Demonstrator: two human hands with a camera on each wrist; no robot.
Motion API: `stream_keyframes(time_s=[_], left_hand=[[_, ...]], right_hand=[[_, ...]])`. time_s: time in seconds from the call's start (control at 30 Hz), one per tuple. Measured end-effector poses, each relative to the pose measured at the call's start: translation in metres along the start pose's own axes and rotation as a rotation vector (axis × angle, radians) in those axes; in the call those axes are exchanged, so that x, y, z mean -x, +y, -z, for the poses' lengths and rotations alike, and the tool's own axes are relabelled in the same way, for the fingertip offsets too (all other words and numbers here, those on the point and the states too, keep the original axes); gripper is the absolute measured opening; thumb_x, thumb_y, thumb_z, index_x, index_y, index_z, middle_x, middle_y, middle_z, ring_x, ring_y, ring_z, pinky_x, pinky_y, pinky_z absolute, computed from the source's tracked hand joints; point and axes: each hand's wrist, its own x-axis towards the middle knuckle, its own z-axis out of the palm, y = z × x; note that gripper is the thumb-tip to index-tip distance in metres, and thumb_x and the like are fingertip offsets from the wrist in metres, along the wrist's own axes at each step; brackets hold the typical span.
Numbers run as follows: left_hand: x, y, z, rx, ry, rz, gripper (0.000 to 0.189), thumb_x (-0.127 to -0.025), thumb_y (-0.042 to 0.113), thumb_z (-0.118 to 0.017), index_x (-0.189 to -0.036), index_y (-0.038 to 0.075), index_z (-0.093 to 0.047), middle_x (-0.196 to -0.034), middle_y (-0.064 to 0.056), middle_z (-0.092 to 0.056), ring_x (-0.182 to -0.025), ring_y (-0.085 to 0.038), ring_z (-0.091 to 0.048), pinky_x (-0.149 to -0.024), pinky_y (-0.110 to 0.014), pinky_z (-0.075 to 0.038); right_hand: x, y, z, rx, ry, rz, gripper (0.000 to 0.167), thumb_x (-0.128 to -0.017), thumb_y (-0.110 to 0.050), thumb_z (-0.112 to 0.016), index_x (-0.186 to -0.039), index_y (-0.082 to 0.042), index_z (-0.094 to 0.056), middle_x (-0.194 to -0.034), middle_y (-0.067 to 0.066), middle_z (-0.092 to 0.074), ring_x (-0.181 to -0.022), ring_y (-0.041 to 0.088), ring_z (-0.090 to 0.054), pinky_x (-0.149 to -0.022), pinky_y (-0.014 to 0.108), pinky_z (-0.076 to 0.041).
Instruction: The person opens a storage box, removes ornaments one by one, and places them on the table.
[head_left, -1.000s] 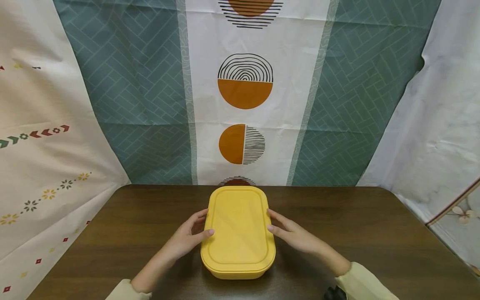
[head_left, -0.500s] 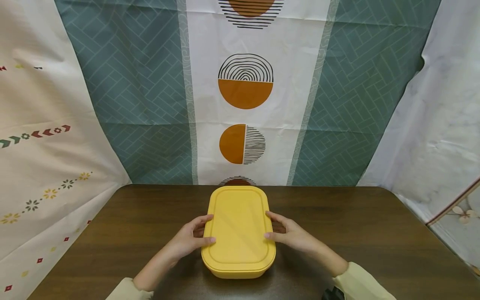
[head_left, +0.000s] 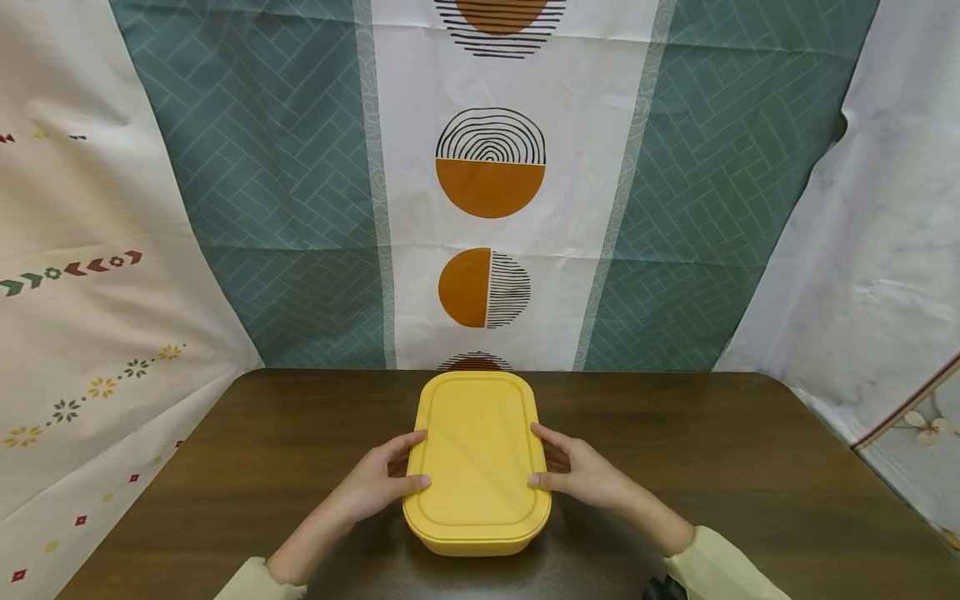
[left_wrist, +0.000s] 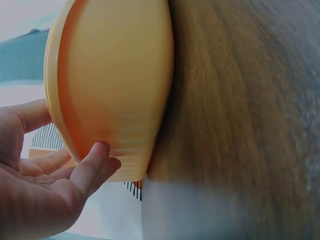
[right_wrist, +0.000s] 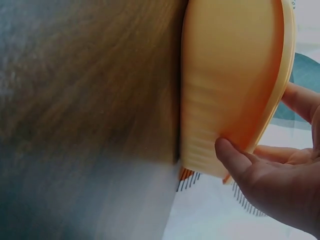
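Note:
A yellow rectangular food container (head_left: 477,550) with rounded corners stands on the dark wooden table, covered by a matching yellow lid (head_left: 480,454). My left hand (head_left: 372,482) grips the lid's left edge, thumb on top and fingers under the rim. On the opposite edge my right hand (head_left: 592,477) holds on the same way. In the left wrist view, the left fingertips (left_wrist: 100,150) lie by the container's ribbed side wall. The right wrist view has the right fingertips (right_wrist: 225,145) close to the other wall. What is inside the container is hidden.
The brown wooden table (head_left: 750,483) extends to both sides of the container. Behind it hangs a green and white curtain (head_left: 495,233) with orange circles. Pale cloths, a patterned one (head_left: 112,317) and a whitish one (head_left: 877,250), flank the table.
Both hands have slid slightly toward the near end of the container, and their thumbs now press on the lid's edges. The container itself has stayed in place.

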Motion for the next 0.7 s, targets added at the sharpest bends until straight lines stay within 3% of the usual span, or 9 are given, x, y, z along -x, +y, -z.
stream_keyframes(time_s=[0.3,0.53,0.7], left_hand=[[0.003,0.004,-0.003,-0.082,0.057,0.004,0.062,-0.077,0.017,-0.072,-0.132,0.005,-0.046,-0.133,-0.022,-0.045,-0.12,-0.038,-0.044,-0.092,-0.046,-0.042],[0.004,0.004,-0.003,-0.168,0.082,-0.046,0.059,-0.078,0.019,-0.072,-0.131,0.006,-0.048,-0.13,-0.023,-0.047,-0.118,-0.038,-0.045,-0.093,-0.049,-0.041],[0.007,0.006,-0.001,-0.16,0.093,-0.09,0.06,-0.078,0.017,-0.071,-0.131,0.004,-0.047,-0.131,-0.024,-0.046,-0.118,-0.037,-0.046,-0.083,-0.037,-0.049]], right_hand=[[0.003,-0.006,-0.004,0.121,0.003,0.044,0.073,-0.087,-0.021,-0.062,-0.139,0.012,-0.021,-0.143,0.028,-0.023,-0.123,0.04,-0.038,-0.094,0.047,-0.038],[0.006,-0.011,-0.004,0.179,0.031,0.085,0.069,-0.088,-0.02,-0.06,-0.138,0.011,-0.024,-0.141,0.03,-0.026,-0.123,0.039,-0.037,-0.092,0.046,-0.04],[0.007,-0.015,-0.004,0.292,0.085,0.105,0.068,-0.087,-0.024,-0.062,-0.137,0.008,-0.03,-0.14,0.027,-0.031,-0.125,0.037,-0.036,-0.094,0.047,-0.039]])
